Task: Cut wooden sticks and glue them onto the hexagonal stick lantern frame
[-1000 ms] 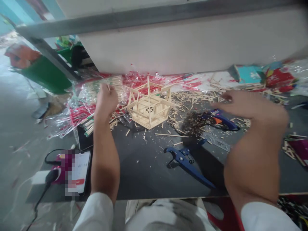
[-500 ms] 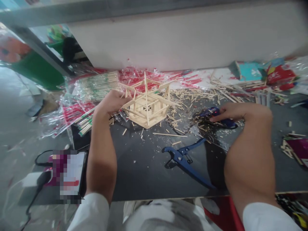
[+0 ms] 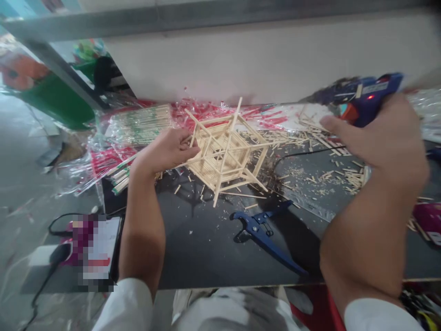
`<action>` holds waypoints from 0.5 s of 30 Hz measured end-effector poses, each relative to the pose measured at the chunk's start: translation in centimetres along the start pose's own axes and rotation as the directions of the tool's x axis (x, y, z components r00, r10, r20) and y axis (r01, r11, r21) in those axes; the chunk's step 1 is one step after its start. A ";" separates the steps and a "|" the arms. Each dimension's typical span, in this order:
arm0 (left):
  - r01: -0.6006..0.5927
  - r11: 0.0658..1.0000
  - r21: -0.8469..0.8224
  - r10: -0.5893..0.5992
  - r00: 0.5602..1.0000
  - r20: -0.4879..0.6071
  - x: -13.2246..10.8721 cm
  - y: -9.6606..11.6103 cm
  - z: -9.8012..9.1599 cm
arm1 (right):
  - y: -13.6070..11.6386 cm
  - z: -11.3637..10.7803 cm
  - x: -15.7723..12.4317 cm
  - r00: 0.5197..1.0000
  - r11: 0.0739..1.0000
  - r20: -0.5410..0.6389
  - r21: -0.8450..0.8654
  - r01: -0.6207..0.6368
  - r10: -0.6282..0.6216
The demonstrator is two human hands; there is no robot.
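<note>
My left hand [image 3: 174, 149] grips the left side of a hexagonal frame [image 3: 225, 154] built from thin wooden sticks, tilted so its open face shows. The frame appears lifted off the dark table, its shadow falling below. At the right, my right hand [image 3: 382, 133] is wrapped round a blue glue gun [image 3: 374, 99] with an orange trigger and a small red light. The gun's nozzle end, smeared by motion, points left above the table. Below the frame lies a blue cutter [image 3: 263, 234] with spread handles.
Bundled sticks in clear plastic [image 3: 139, 122] lie at the back left, beside red-and-clear wrappers [image 3: 206, 108]. Cut stick pieces [image 3: 324, 174] litter the table's right. A black cord [image 3: 310, 151] trails from the gun. A phone [image 3: 103, 243] lies at the front left edge.
My right hand has picked the glue gun up from the table and raised it up and to the right. My left hand has lifted and tilted the stick frame, turning it.
</note>
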State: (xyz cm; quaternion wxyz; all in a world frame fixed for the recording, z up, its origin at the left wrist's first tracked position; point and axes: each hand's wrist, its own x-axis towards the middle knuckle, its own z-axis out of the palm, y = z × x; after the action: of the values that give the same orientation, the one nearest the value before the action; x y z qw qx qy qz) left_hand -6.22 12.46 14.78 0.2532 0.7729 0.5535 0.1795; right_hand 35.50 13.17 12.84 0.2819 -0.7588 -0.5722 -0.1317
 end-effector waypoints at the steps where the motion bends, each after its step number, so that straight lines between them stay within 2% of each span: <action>1: -0.003 1.000 0.013 0.003 1.000 0.012 -0.1 0.3 -0.1 | -1.1 -0.3 -0.5 0.999 0.996 -0.025 0.078 -0.046 0.048; 2: -0.003 1.000 0.027 0.002 1.000 0.026 -0.2 0.5 -0.2 | -2.5 -0.7 -1.1 0.999 0.985 -0.037 0.167 -0.033 0.040; 4: 0.008 0.998 0.055 -0.011 0.999 0.052 -0.4 1.0 -0.4 | -5.3 -1.5 -2.5 0.996 0.948 -0.056 0.309 0.078 -0.064; 7: 0.037 0.994 0.106 -0.045 0.996 0.075 -0.7 1.4 -0.6 | -8.5 -2.2 -4.3 0.970 0.931 -0.113 0.279 0.237 -0.213; 11: 0.042 0.986 0.161 -0.057 0.994 0.090 -0.9 1.9 -0.7 | -10.1 -2.1 -5.8 0.923 0.887 -0.115 0.255 0.384 -0.366; 15: 0.054 0.977 0.208 -0.079 0.990 0.115 -1.0 2.3 -0.8 | -10.3 -1.7 -6.5 0.924 0.896 -0.056 0.229 0.382 -0.379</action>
State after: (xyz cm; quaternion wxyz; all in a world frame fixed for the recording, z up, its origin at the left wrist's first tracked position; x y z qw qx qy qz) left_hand -5.24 11.03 16.81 0.2118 0.7854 0.5779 0.0654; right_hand 23.94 8.92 13.69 0.3415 -0.5928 -0.7195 -0.1194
